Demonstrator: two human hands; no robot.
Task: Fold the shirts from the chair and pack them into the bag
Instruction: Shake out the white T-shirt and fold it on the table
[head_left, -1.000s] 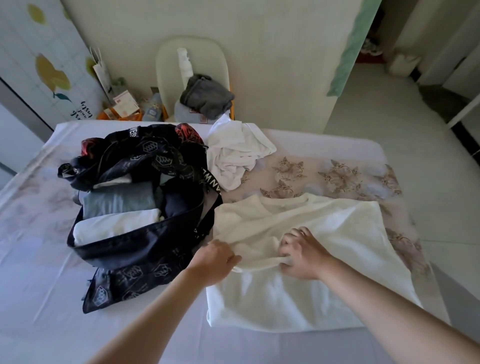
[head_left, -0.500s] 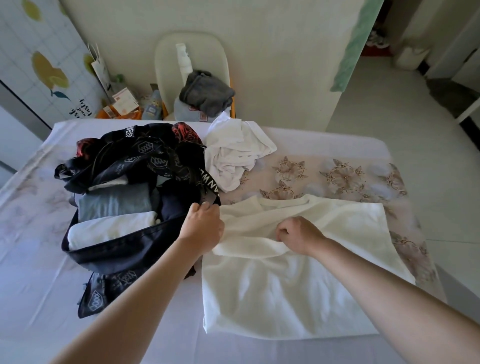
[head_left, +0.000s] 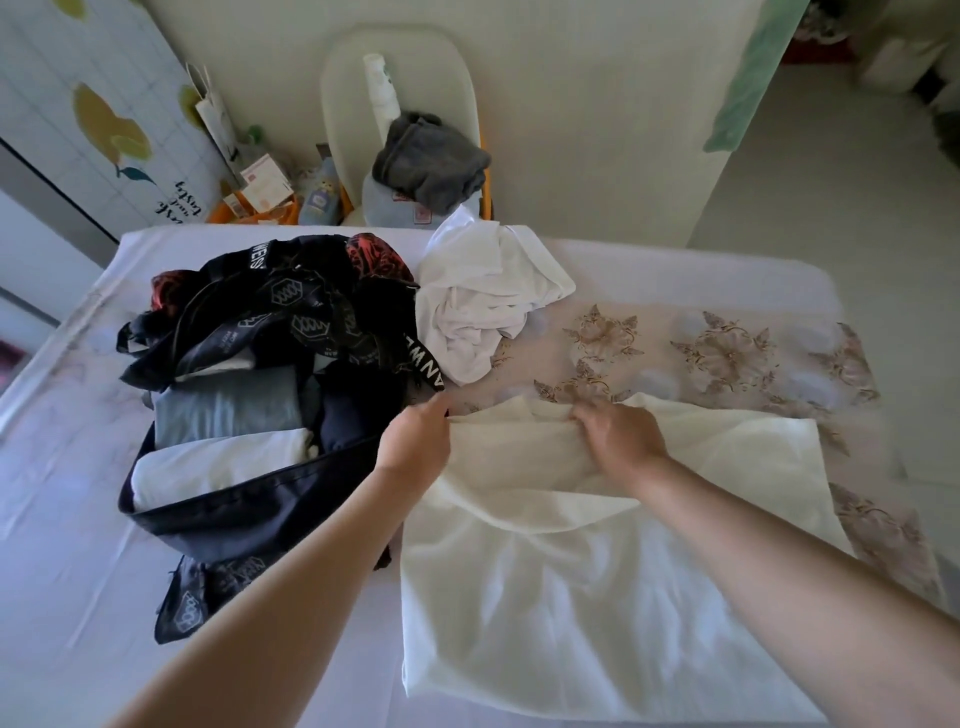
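Head view — left hand (head_left: 415, 441) and right hand (head_left: 618, 441) grip cream shirt (head_left: 571, 597) — lying lengthwise near-to-far.

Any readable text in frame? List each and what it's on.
"ANW", cut off: black strap of the dark printed fabric bag.
"WEIS", cut off: bag's far rim.
Black handwritten script on white wall panel: upside down, illegible.
Bag's hexagon logos, small carton: too small.

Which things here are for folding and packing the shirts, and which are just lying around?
For the job: flat cream cloth shirt, gripped by the left hand and right hand; dark navy printed fabric bag; crumpled white shirt; crumpled grey garment on the pale chair.
Just lying about: white paper gift bag; small blue bottle; small pink-and-white box.
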